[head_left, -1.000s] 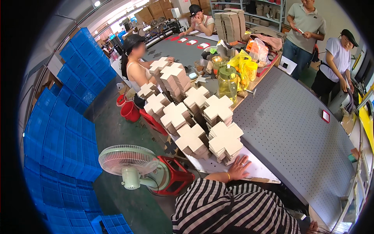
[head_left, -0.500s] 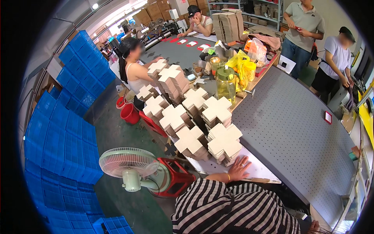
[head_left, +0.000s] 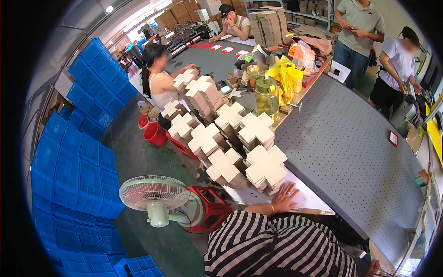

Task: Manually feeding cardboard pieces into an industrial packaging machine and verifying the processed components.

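From my remote seat, I see one hand [head_left: 284, 197] lying flat, fingers spread apart, on a white sheet [head_left: 277, 196] at the near edge of the grey perforated surface [head_left: 350, 152]; it grips nothing. Which hand it is I cannot tell, since the forearm comes out from behind a black-and-white striped shirt [head_left: 277, 247] at 6 o'clock. The other hand is out of view. Just beyond the fingertips, toward 12 o'clock, stands the nearest stack of cross-shaped cardboard pieces [head_left: 266, 167], with a second stack [head_left: 225, 168] just beside it at 9 o'clock. More such stacks run away toward 11 o'clock, up to a seated person [head_left: 159, 76] working at the far end. A green-lidded jar [head_left: 266, 94] stands behind the stacks. At 8 o'clock from the hand, a pale green fan [head_left: 154, 196] sits on the floor beside a red stool [head_left: 210, 210]. Blue crates [head_left: 74, 157] are piled at 9 o'clock. Two people [head_left: 378, 41] stand at 1 o'clock.
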A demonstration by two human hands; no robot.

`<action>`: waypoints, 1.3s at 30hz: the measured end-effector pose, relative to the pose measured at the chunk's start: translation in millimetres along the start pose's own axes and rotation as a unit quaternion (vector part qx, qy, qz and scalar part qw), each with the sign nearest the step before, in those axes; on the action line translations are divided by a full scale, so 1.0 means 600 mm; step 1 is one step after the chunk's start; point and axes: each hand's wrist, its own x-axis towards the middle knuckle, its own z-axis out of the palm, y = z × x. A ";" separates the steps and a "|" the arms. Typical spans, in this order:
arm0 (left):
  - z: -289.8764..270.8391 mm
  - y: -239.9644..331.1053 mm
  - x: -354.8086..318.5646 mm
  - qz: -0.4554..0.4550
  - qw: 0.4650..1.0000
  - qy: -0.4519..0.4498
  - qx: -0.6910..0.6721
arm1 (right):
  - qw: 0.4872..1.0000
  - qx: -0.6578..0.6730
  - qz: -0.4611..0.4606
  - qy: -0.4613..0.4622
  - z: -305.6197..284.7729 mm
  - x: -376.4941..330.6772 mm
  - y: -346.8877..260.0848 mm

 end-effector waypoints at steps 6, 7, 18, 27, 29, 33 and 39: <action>-0.005 0.007 0.019 0.017 1.000 -0.009 -0.011 | 0.997 0.007 -0.015 0.070 0.029 -0.002 0.050; -0.002 0.001 0.013 0.002 1.000 -0.015 -0.002 | 0.998 -0.002 -0.017 0.057 0.018 0.002 0.002; 0.001 0.005 0.018 -0.012 0.999 -0.038 0.014 | 0.998 0.027 0.044 0.038 -0.019 -0.003 -0.097; -0.001 0.004 0.014 -0.008 1.000 -0.021 0.011 | 0.998 0.022 0.054 0.035 -0.018 -0.007 -0.104; 0.000 0.002 0.013 -0.008 1.000 -0.016 0.012 | 0.998 0.018 0.052 0.036 -0.020 -0.006 -0.110; 0.001 0.002 0.014 -0.010 1.000 -0.023 0.015 | 0.998 0.009 0.059 0.027 -0.022 -0.004 -0.112; 0.001 0.003 0.015 -0.018 0.998 -0.048 0.020 | 0.998 0.008 0.049 0.043 -0.022 -0.006 -0.112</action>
